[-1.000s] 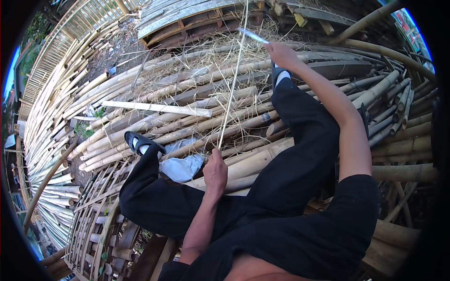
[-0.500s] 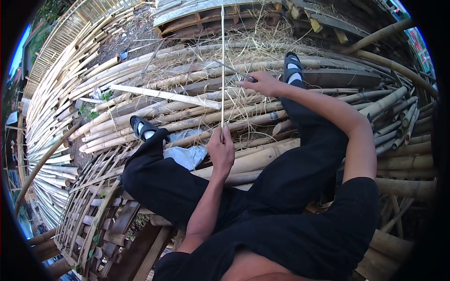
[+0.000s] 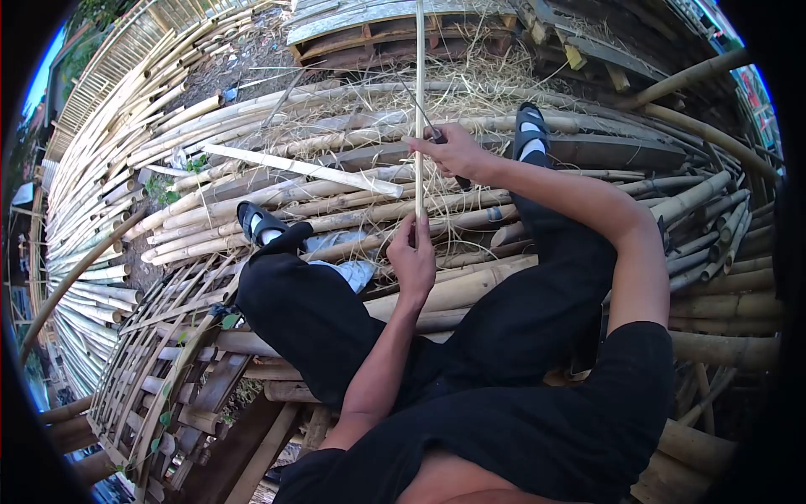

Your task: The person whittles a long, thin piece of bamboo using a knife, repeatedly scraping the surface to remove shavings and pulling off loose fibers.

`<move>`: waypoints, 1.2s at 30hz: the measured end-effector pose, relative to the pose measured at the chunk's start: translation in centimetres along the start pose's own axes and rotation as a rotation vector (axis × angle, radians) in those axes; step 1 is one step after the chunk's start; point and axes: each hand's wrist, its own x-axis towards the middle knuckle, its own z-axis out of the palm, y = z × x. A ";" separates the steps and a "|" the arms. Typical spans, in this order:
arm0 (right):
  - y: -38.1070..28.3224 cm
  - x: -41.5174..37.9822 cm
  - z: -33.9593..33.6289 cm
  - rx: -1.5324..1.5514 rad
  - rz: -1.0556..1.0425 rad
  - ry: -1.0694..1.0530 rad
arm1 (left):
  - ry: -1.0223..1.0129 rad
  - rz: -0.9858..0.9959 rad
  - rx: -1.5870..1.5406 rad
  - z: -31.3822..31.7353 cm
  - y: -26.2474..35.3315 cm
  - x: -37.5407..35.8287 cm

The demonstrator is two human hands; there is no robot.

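Note:
A long pale bamboo strip [image 3: 420, 76] runs straight away from me toward the wooden pallet. My left hand [image 3: 411, 267] pinches its near end between thumb and fingers. Further up, my right hand [image 3: 457, 155] is wrapped around the dark handle of a knife [image 3: 431, 124]. The narrow blade points forward and slants across the strip, while my right thumb and fingertips lie right at the strip's edge. A wider flat split of bamboo [image 3: 302, 168] rests on the poles left of the strip.
Bamboo poles [image 3: 336, 206] lie crosswise under my feet, scattered with curled shavings [image 3: 478, 92]. A wooden pallet [image 3: 403, 38] stands ahead. Stacked poles [image 3: 722, 218] fill the right side, and a slatted bamboo panel [image 3: 168, 361] is at lower left. A plastic sheet [image 3: 353, 273] lies by my left leg.
My right hand has moved left and slightly down, bringing the knife across the strip with its blade turned more forward. My left hand, still pinching the strip, has shifted slightly right.

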 end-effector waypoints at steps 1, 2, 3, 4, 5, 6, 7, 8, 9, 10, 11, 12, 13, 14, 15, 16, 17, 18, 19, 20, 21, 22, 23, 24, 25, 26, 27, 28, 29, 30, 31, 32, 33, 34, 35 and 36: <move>0.0 0.0 -0.1 -0.003 -0.002 0.011 | -0.053 -0.021 -0.087 0.2 -0.7 0.2; 0.1 0.1 -0.2 -0.002 -0.003 0.013 | -0.106 -0.041 -0.174 0.2 -0.4 0.4; 0.2 0.2 -0.3 -0.010 -0.002 0.028 | -0.108 -0.039 -0.174 0.0 -0.1 0.4; 0.2 0.3 -0.6 -0.018 -0.001 0.044 | -0.207 -0.174 -0.251 -0.3 0.3 0.3; 0.1 0.3 -0.8 -0.017 0.000 0.046 | -0.305 -0.311 -0.328 -0.6 0.8 0.1; -0.1 0.2 -1.0 0.068 0.027 0.029 | -0.307 -0.312 -0.328 -0.8 0.9 0.0; -0.3 0.2 -1.2 0.154 0.053 0.012 | -0.432 -0.396 -0.423 -1.1 0.9 -0.2; -0.4 0.3 -1.5 0.155 0.053 0.011 | -0.554 -0.480 -0.518 -1.3 0.9 -0.2; -0.4 0.4 -1.9 0.218 0.045 -0.032 | -0.553 -0.482 -0.518 -1.7 1.0 -0.2; -0.4 0.4 -2.2 0.281 0.039 -0.075 | -0.655 -0.541 -0.643 -2.2 1.1 -0.1; -0.4 0.5 -2.4 0.282 0.041 -0.076 | -0.756 -0.598 -0.770 -2.5 1.2 -0.1; -0.5 0.5 -2.5 0.304 0.034 -0.093 | -0.754 -0.600 -0.772 -2.6 1.3 0.0; -0.5 0.6 -2.7 0.327 0.029 -0.111 | -0.779 -0.611 -0.843 -2.6 1.3 0.1; -0.4 0.7 -2.8 0.351 0.023 -0.122 | -0.804 -0.622 -0.915 -2.6 1.3 0.1; -0.3 0.7 -2.9 0.349 0.026 -0.123 | -0.803 -0.623 -0.918 -2.4 1.3 0.0; -0.2 0.7 -3.0 0.333 0.016 -0.108 | -0.778 -0.618 -0.900 -2.1 1.3 0.0; -0.2 0.7 -3.1 0.317 0.006 -0.094 | -0.753 -0.612 -0.881 -1.9 1.2 0.0; -0.2 0.7 -3.3 0.314 0.008 -0.097 | -0.751 -0.612 -0.885 -1.9 1.3 0.0; -0.1 0.7 -3.4 0.333 0.017 -0.130 | -0.771 -0.628 -0.899 -1.9 1.4 0.0; -0.1 0.7 -3.5 0.352 0.026 -0.164 | -0.791 -0.644 -0.913 -1.9 1.6 0.0; -0.2 0.7 -3.6 0.348 0.030 -0.168 | -0.787 -0.644 -0.918 -1.9 1.8 0.0; -0.2 0.7 -3.7 0.365 0.038 -0.198 | -0.810 -0.661 -0.895 -2.0 2.1 0.0; -0.3 0.7 -3.7 0.382 0.046 -0.226 | -0.834 -0.679 -0.870 -2.1 2.2 0.1; -0.3 0.7 -3.8 0.380 0.050 -0.229 | -0.831 -0.680 -0.875 -2.1 2.1 0.1; -0.4 0.8 -3.9 0.349 0.048 -0.230 | -0.800 -0.649 -0.850 -2.0 1.7 0.1; -0.5 0.9 -4.0 0.317 0.046 -0.231 | -0.769 -0.617 -0.827 -1.9 1.3 0.1; -0.5 1.0 -3.9 0.311 0.049 -0.233 | -0.767 -0.617 -0.833 -1.6 0.5 0.2; -0.5 1.1 -3.7 -0.003 -0.014 -0.113 | -0.612 -0.471 -0.562 -1.2 -0.4 0.3; -0.5 1.1 -3.5 -0.316 -0.079 0.005 | -0.452 -0.327 -0.293 -1.1 -0.4 0.3; -0.4 1.0 -3.6 -0.539 -0.196 0.052 | -0.336 -0.236 -0.136 -1.2 -0.5 0.6; -0.3 0.7 -3.5 -0.542 -0.195 0.040 | -0.326 -0.242 -0.141 -1.5 -0.4 0.7; -0.6 0.1 -3.2 -0.672 -0.220 0.020 | -0.277 -0.171 -0.013 -1.8 0.0 1.0; -0.7 -0.5 -3.0 -0.800 -0.245 0.000 | -0.228 -0.102 0.115 -2.0 0.2 1.1; -0.1 -0.8 -2.9 -0.851 -0.326 -0.056 | -0.188 -0.063 0.132 -1.8 -0.2 1.3; 0.3 -1.0 -2.5 -0.852 -0.326 -0.064 | -0.182 -0.068 0.131 -1.8 -0.4 1.4; 0.6 -1.3 -2.2 -0.902 -0.319 -0.120 | -0.149 -0.030 0.165 -1.8 -0.5 1.5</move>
